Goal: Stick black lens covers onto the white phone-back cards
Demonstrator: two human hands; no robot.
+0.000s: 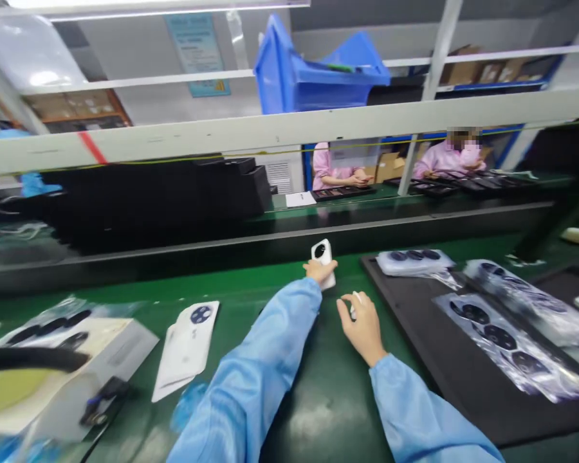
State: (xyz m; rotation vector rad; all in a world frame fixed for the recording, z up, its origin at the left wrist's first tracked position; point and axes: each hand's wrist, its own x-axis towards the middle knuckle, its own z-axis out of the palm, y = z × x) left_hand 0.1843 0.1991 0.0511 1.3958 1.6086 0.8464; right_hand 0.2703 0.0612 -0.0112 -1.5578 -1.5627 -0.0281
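The left hand (pixel 320 272) grips a white phone case (pixel 324 256) — long axis nearly upright, camera hole (pixel 320 251) at the top; the right hand (pixel 361 326) curls closed on a small white piece (pixel 352 311).

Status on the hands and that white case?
Left grip shut on white phone case. Right grip pinching small white piece. Nothing between the hands. Black tray of bagged parts to the right.

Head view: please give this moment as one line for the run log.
Left hand holds white phone case | Right hand holds small white piece | Beside: plastic bags on black tray
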